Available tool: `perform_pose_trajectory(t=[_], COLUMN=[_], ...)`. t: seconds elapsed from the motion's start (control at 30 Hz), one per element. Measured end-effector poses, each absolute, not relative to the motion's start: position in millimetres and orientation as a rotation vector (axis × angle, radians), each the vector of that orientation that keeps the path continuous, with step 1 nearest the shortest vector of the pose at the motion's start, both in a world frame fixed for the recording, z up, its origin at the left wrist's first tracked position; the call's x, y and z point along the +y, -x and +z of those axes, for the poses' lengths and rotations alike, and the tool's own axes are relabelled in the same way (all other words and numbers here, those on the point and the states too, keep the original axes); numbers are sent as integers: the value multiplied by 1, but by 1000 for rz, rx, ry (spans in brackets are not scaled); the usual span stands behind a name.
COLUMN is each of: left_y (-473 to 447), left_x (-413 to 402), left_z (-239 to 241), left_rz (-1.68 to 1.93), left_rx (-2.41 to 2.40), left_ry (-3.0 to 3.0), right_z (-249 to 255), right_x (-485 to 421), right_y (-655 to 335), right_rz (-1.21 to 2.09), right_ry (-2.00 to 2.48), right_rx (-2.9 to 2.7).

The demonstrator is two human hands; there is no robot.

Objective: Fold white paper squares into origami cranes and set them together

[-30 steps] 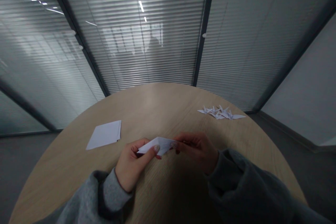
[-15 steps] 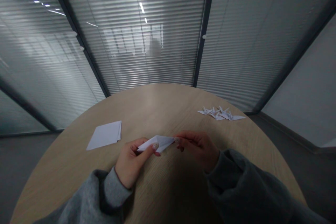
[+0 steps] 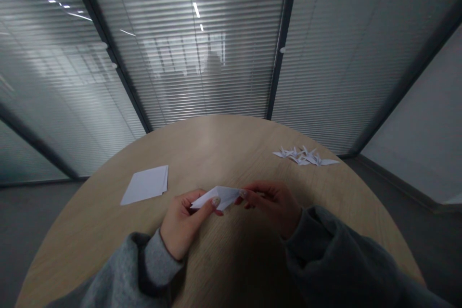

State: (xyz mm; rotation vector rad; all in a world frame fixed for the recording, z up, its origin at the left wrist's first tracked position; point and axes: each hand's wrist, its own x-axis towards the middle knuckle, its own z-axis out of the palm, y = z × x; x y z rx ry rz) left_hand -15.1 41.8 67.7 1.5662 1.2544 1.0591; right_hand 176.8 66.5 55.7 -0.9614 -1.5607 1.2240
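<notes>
A folded piece of white paper (image 3: 227,195), narrow and pointed toward the right, is held between both hands over the near part of the table. My left hand (image 3: 187,221) grips its left half, thumb pressed on top and fingers underneath. At its right tip, my right hand (image 3: 272,204) pinches the point between thumb and index finger. The paper's underside and most of the fingers beneath it are hidden.
On the round wooden table (image 3: 212,149), a small stack of white paper sheets (image 3: 145,185) lies at the left. Several folded paper cranes (image 3: 305,156) sit grouped near the right rear edge. Glass panels with blinds (image 3: 209,57) stand behind the table.
Both hands keep their hold on the folded paper. The left hand and paper appear slightly further right, and the whole view has shifted a little.
</notes>
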Motion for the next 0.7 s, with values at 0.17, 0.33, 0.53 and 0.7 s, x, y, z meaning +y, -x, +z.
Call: perform_pose_trajectory(t=[0.17,0.33,0.53,0.7], left_y=[15,16,14,14], left_x=[43,44,41,42], left_z=[68,65,61,59], left_rz=[1052,1067,1018,981], left_rx=[1253,1260,1237,1204], left_ry=[-1561,-1600,-1649,-1659], right_z=[55,50,41,45], right_x=[66,70,67,64], right_y=[-177,-175,-171,-169], right_rz=[1235,1268,1237,1220], right_ry=[936,943,971,983], right_rx=[-1547,-1512,-1610,-1630])
